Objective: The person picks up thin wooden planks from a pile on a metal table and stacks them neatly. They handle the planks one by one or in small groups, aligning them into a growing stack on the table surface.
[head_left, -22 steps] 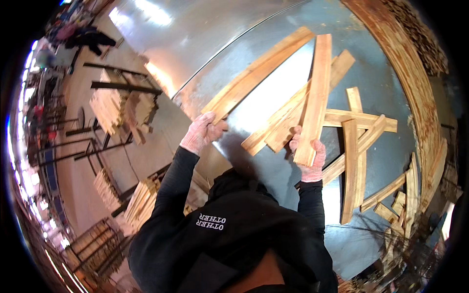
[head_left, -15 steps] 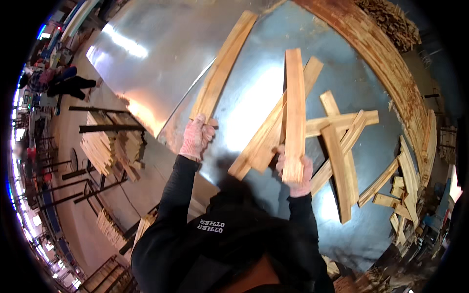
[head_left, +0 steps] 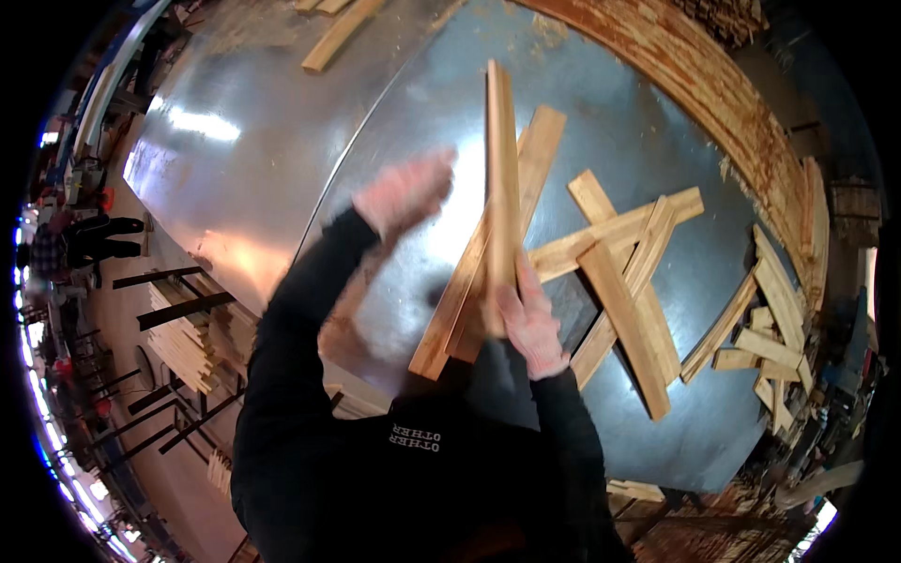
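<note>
Both hands wear pale pink gloves. My right hand (head_left: 535, 328) grips the lower end of a wooden board (head_left: 505, 178), which is tilted so that a face and a narrow edge show. Under and beside this board lie more wooden boards (head_left: 449, 314) on the metal table (head_left: 648, 122). My left hand (head_left: 405, 192) is over the table to the left of the held board, apart from it. Motion smears its fingers, and no board shows in it. Right of my right hand, several boards (head_left: 624, 328) lie crossed over each other.
A loose board (head_left: 343, 36) lies at the table's far left. Shorter offcuts (head_left: 770, 347) are heaped at the right edge, near a long curved wooden rim (head_left: 694, 84). Black racks (head_left: 188, 310) with stacked wood stand on the floor at left. Another person (head_left: 89, 239) is farther off.
My left hand has let go of its board and moved right; a board now lies farther off at upper left. The board in my right hand has turned partly onto its edge.
</note>
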The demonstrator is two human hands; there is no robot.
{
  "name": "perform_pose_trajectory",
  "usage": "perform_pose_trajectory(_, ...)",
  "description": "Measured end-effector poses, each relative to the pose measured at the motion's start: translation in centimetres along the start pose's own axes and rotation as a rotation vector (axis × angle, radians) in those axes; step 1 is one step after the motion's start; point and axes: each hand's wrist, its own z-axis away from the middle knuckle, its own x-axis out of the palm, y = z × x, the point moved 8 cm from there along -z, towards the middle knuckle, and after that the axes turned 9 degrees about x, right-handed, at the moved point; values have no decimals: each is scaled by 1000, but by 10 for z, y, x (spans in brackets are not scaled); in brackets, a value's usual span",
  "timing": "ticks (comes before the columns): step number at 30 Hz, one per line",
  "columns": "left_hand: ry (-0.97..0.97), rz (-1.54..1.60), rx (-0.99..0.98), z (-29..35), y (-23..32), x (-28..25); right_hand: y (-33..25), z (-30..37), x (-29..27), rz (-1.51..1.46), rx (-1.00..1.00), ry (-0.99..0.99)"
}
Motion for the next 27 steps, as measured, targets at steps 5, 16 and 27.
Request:
perform_pose_trajectory(5, -82, 1101, -458, 124, -41, 126, -19, -16, -10, 238, -241, 111)
perform_pose_trajectory(16, 387, 421, -442, 194, -78, 71, 80, 51, -28, 143, 214, 197)
perform_pose_trajectory(27, 251, -1561, 101, -13, 79, -192, 68, 44, -30, 103, 90, 237)
